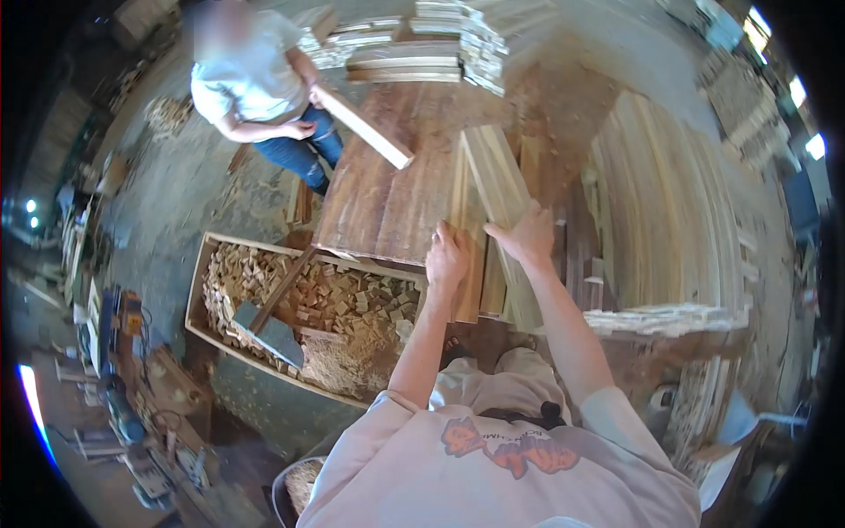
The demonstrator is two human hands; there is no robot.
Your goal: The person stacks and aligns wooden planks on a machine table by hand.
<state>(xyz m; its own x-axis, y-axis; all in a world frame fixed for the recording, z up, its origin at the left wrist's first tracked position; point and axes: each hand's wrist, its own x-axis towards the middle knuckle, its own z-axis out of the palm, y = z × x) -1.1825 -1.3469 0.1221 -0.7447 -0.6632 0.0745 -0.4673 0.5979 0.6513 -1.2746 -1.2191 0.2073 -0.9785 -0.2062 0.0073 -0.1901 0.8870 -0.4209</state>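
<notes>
My right hand [526, 236] is closed around a pale wooden plank [495, 167], thumb on its near face and fingers over the right edge. The plank lies tilted, its far end leaning left. Beneath it and to its left is another wooden board [469, 277], pointing away from me. My left hand [447, 257] has its fingers curled at that board's left edge; its fingertips are partly hidden. Both hands are over the near right part of the brown wooden table [378, 207].
Across the table a person [255, 97] holds a light wooden strip [365, 128]. A long wooden box [198, 282] of offcuts stands at left. Stacked planks [664, 211] lie at right, and bundled strips [405, 63] at the far end. Machinery [123, 409] stands far left.
</notes>
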